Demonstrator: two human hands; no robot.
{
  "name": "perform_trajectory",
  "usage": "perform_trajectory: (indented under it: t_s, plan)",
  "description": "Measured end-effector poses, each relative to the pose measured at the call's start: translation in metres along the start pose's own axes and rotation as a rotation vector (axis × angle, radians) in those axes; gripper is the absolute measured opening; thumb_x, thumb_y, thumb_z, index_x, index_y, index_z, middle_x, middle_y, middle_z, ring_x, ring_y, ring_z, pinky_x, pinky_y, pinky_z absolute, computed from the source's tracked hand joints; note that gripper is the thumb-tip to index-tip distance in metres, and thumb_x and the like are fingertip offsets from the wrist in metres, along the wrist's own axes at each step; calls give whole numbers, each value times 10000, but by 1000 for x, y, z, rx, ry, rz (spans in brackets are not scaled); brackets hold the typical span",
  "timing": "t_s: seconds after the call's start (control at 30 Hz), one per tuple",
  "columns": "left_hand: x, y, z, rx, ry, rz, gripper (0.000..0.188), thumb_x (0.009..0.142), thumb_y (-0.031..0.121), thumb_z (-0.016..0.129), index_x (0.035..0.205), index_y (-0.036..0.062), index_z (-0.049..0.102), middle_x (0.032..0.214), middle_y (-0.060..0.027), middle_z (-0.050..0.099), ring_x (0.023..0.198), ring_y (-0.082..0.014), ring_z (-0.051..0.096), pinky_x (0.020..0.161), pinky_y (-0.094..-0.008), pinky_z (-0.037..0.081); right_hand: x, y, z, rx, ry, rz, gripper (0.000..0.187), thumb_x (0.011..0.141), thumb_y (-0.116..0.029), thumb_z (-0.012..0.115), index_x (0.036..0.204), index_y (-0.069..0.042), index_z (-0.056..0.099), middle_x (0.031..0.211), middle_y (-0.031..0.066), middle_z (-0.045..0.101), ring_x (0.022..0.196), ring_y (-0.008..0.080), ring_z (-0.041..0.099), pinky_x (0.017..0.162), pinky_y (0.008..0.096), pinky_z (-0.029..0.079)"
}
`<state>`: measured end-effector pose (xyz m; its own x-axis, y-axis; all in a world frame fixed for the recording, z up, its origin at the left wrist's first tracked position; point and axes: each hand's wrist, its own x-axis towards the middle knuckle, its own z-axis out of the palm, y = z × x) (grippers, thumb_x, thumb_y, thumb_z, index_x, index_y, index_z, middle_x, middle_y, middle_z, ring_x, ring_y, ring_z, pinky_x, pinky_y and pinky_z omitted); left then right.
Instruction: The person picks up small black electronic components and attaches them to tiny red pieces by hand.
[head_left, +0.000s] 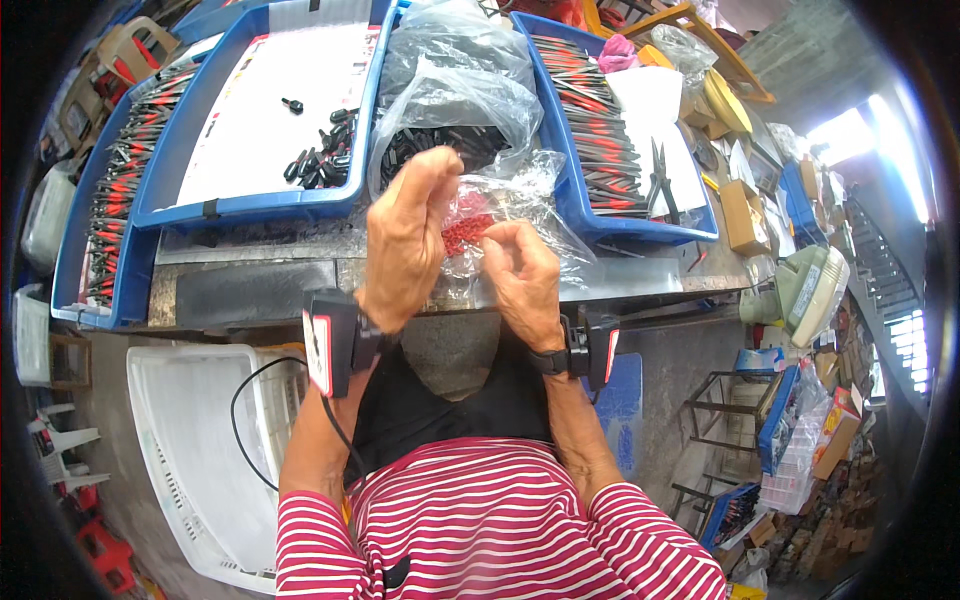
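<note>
A clear plastic bag (545,195) of small red parts (467,232) lies at the table's front edge, between my hands. My right hand (524,280) is at the bag's near side, thumb and forefinger pinched together beside the red parts; what they grip is too small to make out. To the left, my left hand (405,240) is raised with its fingers curled together, and anything inside them is hidden. Behind my hands a larger clear bag (455,95) holds many black handle-like pieces (450,145).
A blue tray (275,208) at left holds a white sheet and loose black pieces. Another blue tray (640,230) at right holds rows of red-and-grey pointed parts (600,140) and black pliers (660,182). A narrow blue tray (135,270) stands far left. Below is a white crate (190,450).
</note>
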<state>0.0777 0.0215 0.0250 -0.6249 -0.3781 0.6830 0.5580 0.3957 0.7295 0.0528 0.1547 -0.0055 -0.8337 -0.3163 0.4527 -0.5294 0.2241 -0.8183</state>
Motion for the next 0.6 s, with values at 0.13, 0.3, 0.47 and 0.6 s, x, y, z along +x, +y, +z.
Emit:
perform_trajectory:
  t_s: [0.13, 0.3, 0.47, 0.6]
  plan:
    - [-27, 26, -5, -73, -113, -379, 84, 874, 38, 476, 947, 18, 513, 782, -86, 548, 699, -133, 517, 626, -254, 428, -2, -9, -2, 100, -21, 38, 40, 774, 18, 566, 807, 10, 545, 663, -22, 471, 506, 21, 360, 444, 198, 319]
    - [-49, 26, -9, -244, -280, -592, 147, 925, 156, 416, 989, 45, 489, 718, 50, 393, 591, -29, 318, 515, -173, 287, -5, -13, -6, 122, -36, 55, 58, 778, 9, 573, 829, 14, 546, 670, -25, 482, 527, 18, 374, 461, 177, 325]
    - [-58, 30, -12, -222, -328, -618, 156, 917, 138, 429, 1032, 37, 463, 730, 39, 422, 592, -30, 348, 509, -169, 308, -8, -12, -10, 153, -47, 83, 64, 774, 11, 579, 831, 13, 549, 679, -24, 492, 540, 19, 389, 471, 173, 333]
    - [-65, 28, -11, -469, -207, -752, 183, 899, 96, 462, 1063, 30, 416, 773, -16, 503, 587, -35, 390, 504, -169, 346, -10, -15, -11, 118, -62, 56, 65, 773, 16, 579, 833, 12, 553, 677, -25, 492, 547, 19, 399, 476, 173, 335]
